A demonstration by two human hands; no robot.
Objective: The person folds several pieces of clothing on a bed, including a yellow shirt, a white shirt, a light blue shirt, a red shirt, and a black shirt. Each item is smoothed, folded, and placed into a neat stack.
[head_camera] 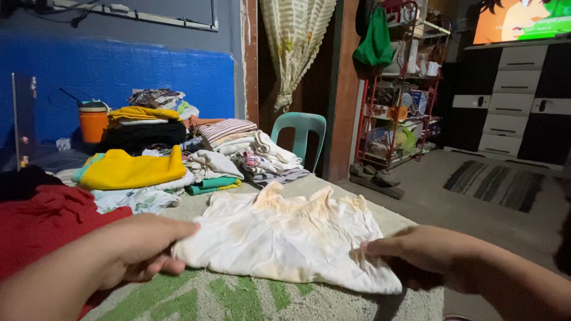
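Right up front, the left hand (140, 246) has fingers curled shut, pinching the near-left edge of a cream garment (285, 235); the right hand (410, 249) is closed on its right edge w/ fingertips tucked in. Garment's thin, crinkled cotton, faintly yellow-stained, scalloped along the top, lying flat on a shaggy beige-and-green rug (238, 297). Red cloth (41, 223) bunched at left. Behind: soft folded stacks, incl. a yellow top (131, 169) and striped fabric (226, 128). Further back, a teal plastic chair (303, 128), an orange cooler jug (93, 122), a blue wall (119, 74) and a red wire rack (398, 89).
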